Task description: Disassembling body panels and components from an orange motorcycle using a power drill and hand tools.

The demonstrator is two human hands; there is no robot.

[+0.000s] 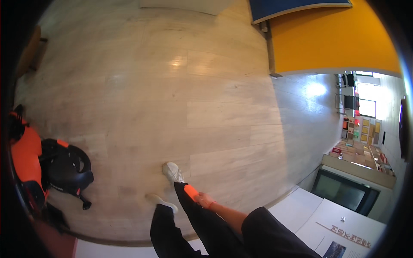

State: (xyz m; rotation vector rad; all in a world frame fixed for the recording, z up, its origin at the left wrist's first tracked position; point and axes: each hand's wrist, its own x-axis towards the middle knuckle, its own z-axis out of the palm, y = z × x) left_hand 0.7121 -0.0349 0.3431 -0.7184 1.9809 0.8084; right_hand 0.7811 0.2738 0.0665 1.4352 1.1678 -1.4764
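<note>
The orange object (190, 190) in our right hand (204, 200) is the one thing we have hold of, though it is far from the largest thing in view. Taking our white shoe (173, 171) as the landmark, the pale wooden floor (172, 107) spreads out in every direction from it; well beyond it and to the right stands a yellow wall panel (331, 38), and far to its left lies an orange and black machine (47, 165). To its lower right sits a white table (340, 215). Just below and right of the shoe, our right hand hangs by the black trouser leg (202, 219), fingers wrapped closed around the small orange object, only its end showing. Our left hand is out of sight. We judge that the object is merely being carried; nothing has been set down or worked on yet.
</note>
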